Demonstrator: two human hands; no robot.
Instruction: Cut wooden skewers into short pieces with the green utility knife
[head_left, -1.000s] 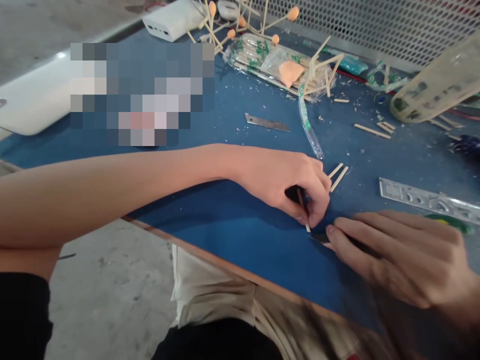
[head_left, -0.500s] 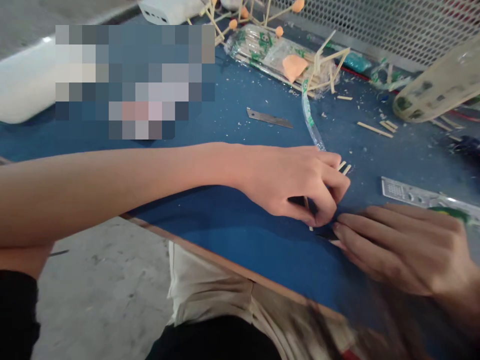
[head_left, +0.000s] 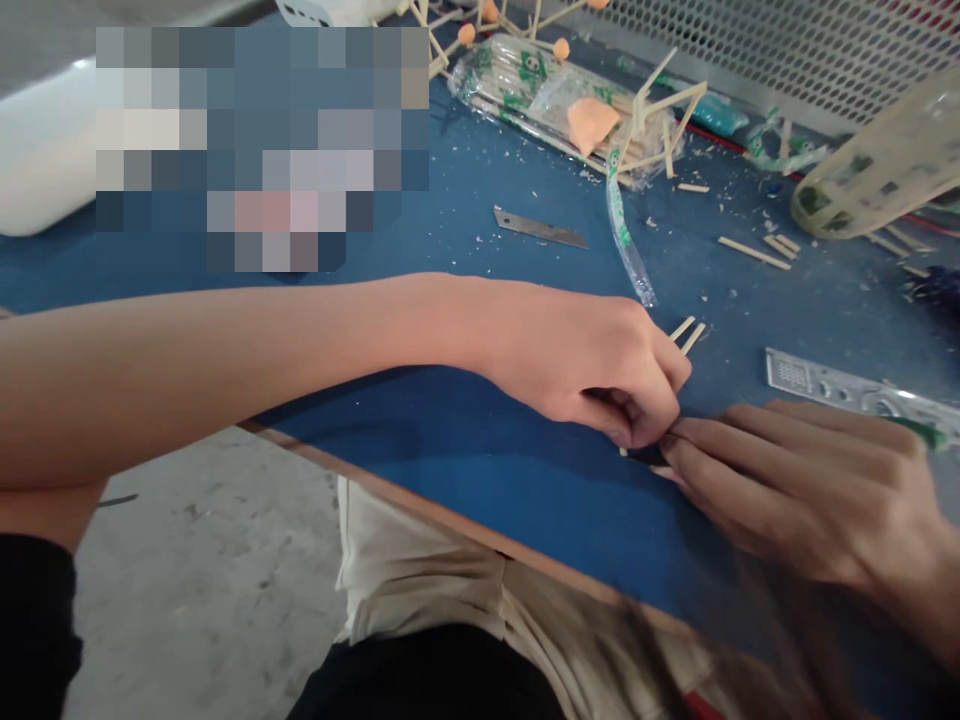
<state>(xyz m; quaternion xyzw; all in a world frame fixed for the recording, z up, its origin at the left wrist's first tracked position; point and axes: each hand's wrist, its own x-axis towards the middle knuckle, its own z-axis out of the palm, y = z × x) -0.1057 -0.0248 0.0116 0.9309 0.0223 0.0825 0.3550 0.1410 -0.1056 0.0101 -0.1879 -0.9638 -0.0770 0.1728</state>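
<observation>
My left hand point(head_left: 615, 350) is closed, thumb and fingers pinched together on the blue tabletop. The pale end of a thin wooden stick point(head_left: 623, 452) pokes out beneath the fingertips; the rest is hidden. Two more thin sticks point(head_left: 691, 338) show just beyond its knuckles. Touching the left fingertips, my right hand point(head_left: 810, 490) has its fingers pressed together around a dark, blade-like piece point(head_left: 646, 457). Only the front of that piece shows, close to the stick's end. A clear plastic strip point(head_left: 630, 240) and a loose metal blade point(head_left: 540, 228) lie behind the left hand.
A clear ruler point(head_left: 847, 385) lies beyond my right hand. Farther back are a plastic pack of sticks point(head_left: 510, 85), an orange lump point(head_left: 592, 123), joined stick frames and a cloudy bottle point(head_left: 870, 180). Cut stick bits are scattered about. The table edge point(head_left: 420, 510) runs before my lap.
My left fingers have curled in tighter, uncovering more of the two sticks behind them. My right hand stays beside the left fingertips, with little shift. The view has tipped slightly.
</observation>
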